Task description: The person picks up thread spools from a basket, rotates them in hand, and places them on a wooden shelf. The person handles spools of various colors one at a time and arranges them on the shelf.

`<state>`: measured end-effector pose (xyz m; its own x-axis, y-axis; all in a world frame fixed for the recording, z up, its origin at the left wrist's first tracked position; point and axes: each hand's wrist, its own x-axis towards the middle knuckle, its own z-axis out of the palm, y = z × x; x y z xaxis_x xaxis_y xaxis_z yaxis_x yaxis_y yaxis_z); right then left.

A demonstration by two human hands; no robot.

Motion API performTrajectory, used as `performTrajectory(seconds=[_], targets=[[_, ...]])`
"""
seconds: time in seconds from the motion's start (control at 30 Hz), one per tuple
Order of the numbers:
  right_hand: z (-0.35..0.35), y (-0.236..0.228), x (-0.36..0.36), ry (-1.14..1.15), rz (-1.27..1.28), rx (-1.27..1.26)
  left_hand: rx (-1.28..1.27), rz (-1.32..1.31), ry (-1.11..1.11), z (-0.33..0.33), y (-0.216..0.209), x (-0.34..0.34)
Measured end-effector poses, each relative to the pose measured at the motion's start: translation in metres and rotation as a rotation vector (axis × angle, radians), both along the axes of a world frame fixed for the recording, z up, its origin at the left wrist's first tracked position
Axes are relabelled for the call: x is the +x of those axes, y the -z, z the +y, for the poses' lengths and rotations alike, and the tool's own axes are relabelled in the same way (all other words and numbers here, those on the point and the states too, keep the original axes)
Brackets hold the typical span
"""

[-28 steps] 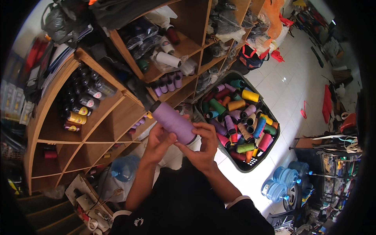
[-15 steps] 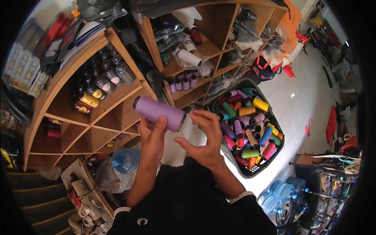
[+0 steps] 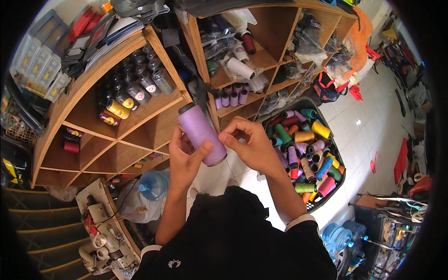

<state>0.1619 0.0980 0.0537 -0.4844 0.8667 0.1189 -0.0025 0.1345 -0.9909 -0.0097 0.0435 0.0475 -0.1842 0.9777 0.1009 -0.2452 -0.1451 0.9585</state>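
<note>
A spool of light purple thread [image 3: 201, 130] with a dark core end leans in front of me, its top toward the upper left. My left hand [image 3: 185, 157] is wrapped round its lower part, the thumb lying across the front. Close against the spool's right side, my right hand [image 3: 254, 147] has thumb and forefinger pinched together. Whatever is between those fingertips is too small to make out. To the right, a dark plastic basket [image 3: 343, 179] is heaped with thread spools [image 3: 308, 154] of many colours.
Wooden shelves [image 3: 133, 114] at left hold rows of dark spools [image 3: 135, 88]. Another wooden shelf unit [image 3: 275, 32] farther back holds upright purple spools [image 3: 234, 98] and plastic bags. A blue water jug [image 3: 154, 184] and a sewing machine [image 3: 105, 228] stand at lower left; more jugs [image 3: 338, 238] are lower right.
The spool has turned from nearly level to a steeper tilt in my left hand. My right hand, spread apart from it before, has closed into a pinch beside it. The view has shifted slightly.
</note>
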Motion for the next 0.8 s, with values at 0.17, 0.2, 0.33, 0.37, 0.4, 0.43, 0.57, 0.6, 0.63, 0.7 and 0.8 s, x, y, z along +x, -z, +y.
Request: performTrajectory(seconds=[0.17,0.2,0.33,0.37,0.4,0.43,0.57,0.6,0.63,0.7,0.8], targets=[[-0.006,-0.004,0.0,-0.044,0.225,-0.145,-0.033,0.027,-0.001,-0.003,-0.006,-0.002],[-0.006,-0.004,0.001,-0.057,0.28,-0.185,-0.018,0.009,0.0,-0.004,-0.006,-0.002],[-0.005,-0.005,-0.006,0.067,0.145,-0.013,0.023,0.014,0.008,-0.005,-0.009,-0.005],[-0.007,-0.012,-0.007,0.053,0.09,0.055,0.028,0.035,0.01,-0.005,-0.01,-0.006],[-0.009,-0.015,-0.009,0.039,0.035,0.122,0.053,0.059,0.003,-0.004,-0.008,-0.007],[-0.011,-0.01,-0.013,0.041,0.085,0.096,0.077,0.083,-0.004,-0.004,-0.004,-0.007],[-0.012,0.004,-0.018,-0.019,0.153,0.015,0.07,0.091,0.006,-0.004,-0.003,-0.014],[-0.01,0.003,-0.016,-0.053,0.15,0.014,0.054,0.08,0.013,-0.004,-0.003,-0.016],[-0.009,0.003,-0.015,-0.088,0.147,0.012,0.038,0.068,0.019,-0.005,-0.004,-0.018],[-0.01,-0.002,-0.012,-0.143,0.253,-0.121,0.001,0.046,0.042,-0.006,-0.004,-0.022],[-0.009,-0.009,-0.009,-0.167,0.207,-0.136,-0.055,-0.002,0.09,-0.008,-0.003,-0.025]])
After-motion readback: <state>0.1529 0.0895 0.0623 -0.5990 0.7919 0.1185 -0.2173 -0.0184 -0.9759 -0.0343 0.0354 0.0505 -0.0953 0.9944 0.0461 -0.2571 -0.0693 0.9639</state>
